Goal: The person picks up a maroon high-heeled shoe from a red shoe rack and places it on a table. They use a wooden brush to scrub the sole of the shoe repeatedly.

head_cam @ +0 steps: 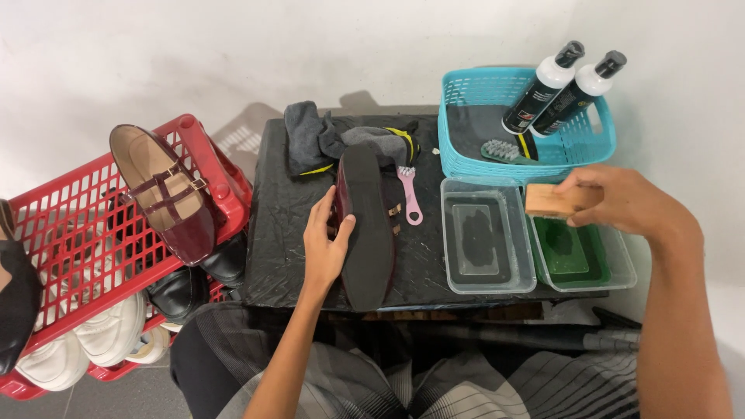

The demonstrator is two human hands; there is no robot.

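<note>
Holding a dark red shoe on edge over the black tabletop, sole turned outward and up, left hand wrapped round its side with thumb over the rim, closed on it so the sole faces the working side. Lifted over the green-bottomed tray, right hand clamped on a wooden brush, bristles apparently down, likely poised above the liquid for easy dipping. Set just beside that tray, a second clear tray with a dark bottom, both within short reach of the shoe. Lying behind the shoe, a small pink brush and a grey cloth, kept near but out of the way. Standing tilted in the blue basket at the back right, two bottles with a pale brush beside them. Resting on the red basket at left, the matching shoe, upper showing, with white and black shoes stacked below.
</note>
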